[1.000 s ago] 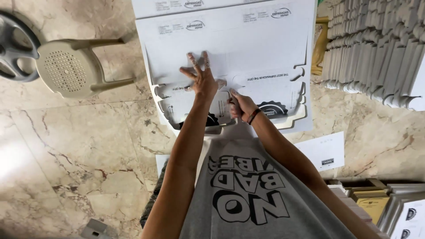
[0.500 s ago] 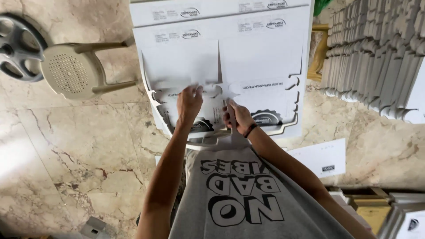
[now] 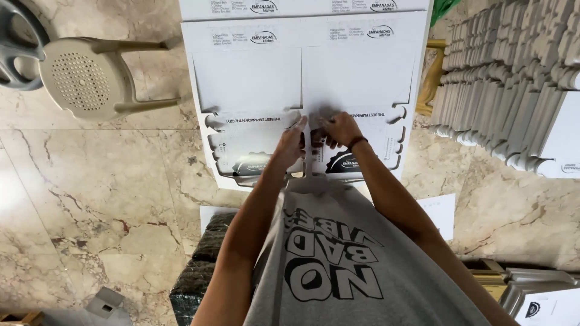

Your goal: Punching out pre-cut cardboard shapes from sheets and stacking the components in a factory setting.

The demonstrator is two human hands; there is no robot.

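Taking the flat cardboard sheets (image 3: 302, 78) as the landmark, a beige plastic stool (image 3: 81, 75) is standing to their left on the marble floor (image 3: 90, 199). The sheets are lying unfolded in a stack in front of the person; they are white die-cut box blanks with notched, scalloped side edges, printed panels and a dark round emblem on each near half.

The left hand (image 3: 292, 143) is resting on the near centre of the top sheet, fingers fairly close together and bent, pressing on the card. The right hand (image 3: 340, 128) is sitting just beside it, fingers curled and pinching at the centre line of the same sheet; whether a flap is actually gripped cannot be told.

By judgement, folding is only starting: the top sheet is lying flat, with no wall raised. To the right of the sheets, rows of finished white boxes (image 3: 513, 78) are standing packed together.
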